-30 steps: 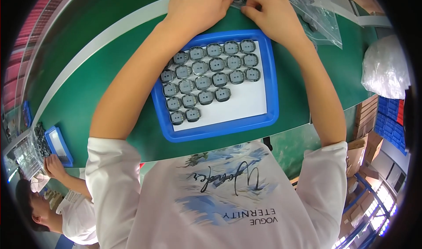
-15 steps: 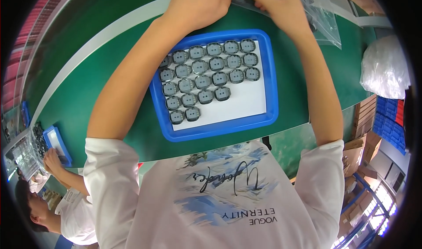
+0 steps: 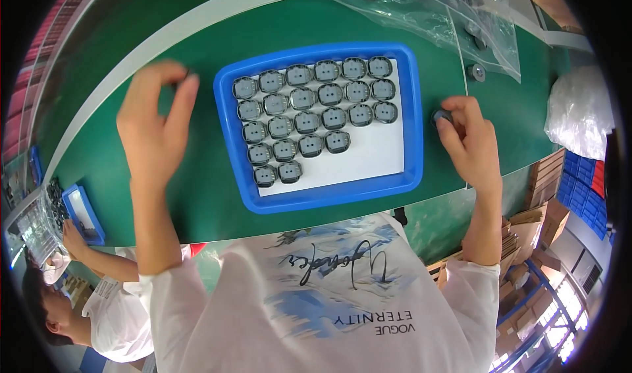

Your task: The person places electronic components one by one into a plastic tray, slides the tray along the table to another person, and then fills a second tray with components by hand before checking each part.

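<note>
Centrally, blue tray (image 3: 415, 119) on green table (image 3: 164, 195): white floor, rows of round grey parts (image 3: 307, 101) filling its upper left area, lower right area bare.

Right hand (image 3: 469, 141): just right of the tray, fingers closed round one round grey piece (image 3: 441, 116) at the fingertips.

Left hand (image 3: 155, 123): raised left of the tray, fingers curled, thumb and forefinger pinched near something small and dark; whether it grips anything cannot be told.

Clear plastic bag (image 3: 421, 7): far edge of the table, more grey parts inside. One loose part (image 3: 476, 72) lies beside it.

White plastic bag (image 3: 582, 113): off the right end.

Co-worker (image 3: 99, 307): lower left, beside a second small blue tray (image 3: 82, 212).
</note>
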{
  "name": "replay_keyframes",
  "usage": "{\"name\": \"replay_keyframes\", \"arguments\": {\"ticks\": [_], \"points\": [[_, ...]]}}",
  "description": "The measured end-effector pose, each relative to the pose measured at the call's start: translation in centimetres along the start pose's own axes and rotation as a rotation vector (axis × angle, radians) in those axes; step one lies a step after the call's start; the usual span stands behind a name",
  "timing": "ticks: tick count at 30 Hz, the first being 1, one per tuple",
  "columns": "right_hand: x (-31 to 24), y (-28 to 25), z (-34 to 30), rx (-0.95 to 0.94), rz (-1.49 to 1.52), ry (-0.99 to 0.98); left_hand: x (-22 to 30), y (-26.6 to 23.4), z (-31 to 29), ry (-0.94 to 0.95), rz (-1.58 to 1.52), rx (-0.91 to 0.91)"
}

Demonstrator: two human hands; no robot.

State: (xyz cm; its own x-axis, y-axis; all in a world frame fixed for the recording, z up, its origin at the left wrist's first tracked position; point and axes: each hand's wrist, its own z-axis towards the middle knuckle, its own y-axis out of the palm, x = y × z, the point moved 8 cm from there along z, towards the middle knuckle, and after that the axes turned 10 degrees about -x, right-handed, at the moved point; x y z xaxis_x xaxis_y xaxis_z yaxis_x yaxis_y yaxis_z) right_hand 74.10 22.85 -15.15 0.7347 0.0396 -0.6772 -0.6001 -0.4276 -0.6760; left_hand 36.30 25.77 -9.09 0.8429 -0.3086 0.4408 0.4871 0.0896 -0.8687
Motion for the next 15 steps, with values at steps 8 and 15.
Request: {"name": "replay_keyframes", "arguments": {"ticks": [8, 15], "points": [[-2.0, -1.7, -2.5, 0.313, -0.129, -0.105, -3.5, -0.3, -9.6, -0.061, 0.067, 0.034], [-2.7, 0.8, -3.5, 0.355, -0.281, -0.187, -3.0, -0.6, -9.7, -0.192, 0.184, 0.118]]}}
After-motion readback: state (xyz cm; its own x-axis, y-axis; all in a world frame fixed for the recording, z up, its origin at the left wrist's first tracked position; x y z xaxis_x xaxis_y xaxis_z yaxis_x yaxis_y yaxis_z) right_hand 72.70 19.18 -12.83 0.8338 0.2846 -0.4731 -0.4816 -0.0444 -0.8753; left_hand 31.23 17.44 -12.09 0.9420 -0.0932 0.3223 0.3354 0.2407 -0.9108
